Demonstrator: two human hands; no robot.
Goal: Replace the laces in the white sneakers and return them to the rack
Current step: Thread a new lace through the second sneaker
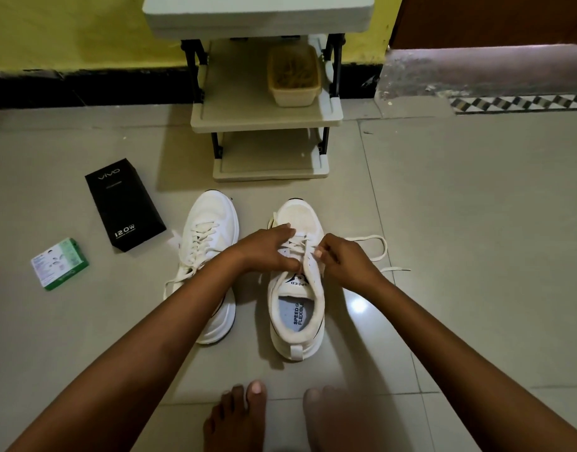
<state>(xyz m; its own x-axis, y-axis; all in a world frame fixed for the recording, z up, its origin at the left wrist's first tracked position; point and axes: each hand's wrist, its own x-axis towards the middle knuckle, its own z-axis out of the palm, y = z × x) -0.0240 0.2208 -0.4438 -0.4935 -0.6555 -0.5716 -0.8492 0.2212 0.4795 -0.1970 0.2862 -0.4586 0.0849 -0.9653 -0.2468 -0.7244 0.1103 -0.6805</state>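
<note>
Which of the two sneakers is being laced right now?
The right-hand sneaker: both hands are on its laces, a loose lace end trailing right. The left sneaker lies untouched.
</note>
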